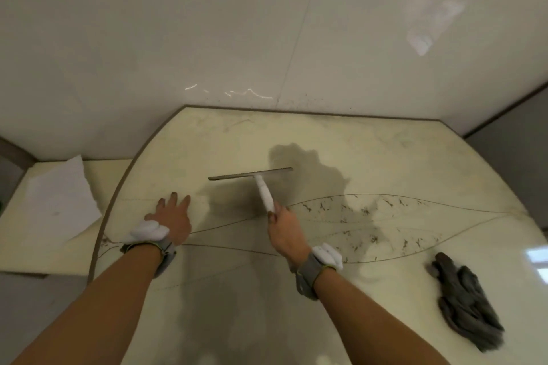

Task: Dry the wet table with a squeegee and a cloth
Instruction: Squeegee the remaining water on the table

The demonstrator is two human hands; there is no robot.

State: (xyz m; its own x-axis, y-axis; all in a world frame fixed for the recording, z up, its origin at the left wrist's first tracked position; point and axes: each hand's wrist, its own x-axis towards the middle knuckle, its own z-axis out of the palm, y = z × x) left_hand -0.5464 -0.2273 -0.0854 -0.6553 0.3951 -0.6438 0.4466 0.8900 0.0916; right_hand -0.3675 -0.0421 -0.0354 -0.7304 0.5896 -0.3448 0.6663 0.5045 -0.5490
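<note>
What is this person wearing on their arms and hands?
Nothing covers the forearms: no sleeves, no gloves. The left hand and right hand each carry a grey wrist strap with thin yellow-green edging and a white padded lump on top.

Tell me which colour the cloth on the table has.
The cloth is dark grey; the head view shows it lying crumpled near the table's right edge.

Right hand (284,230) around white squeegee (261,184) handle, left hand (173,216) flat on table (385,163), grey cloth (465,302) at right.
</note>
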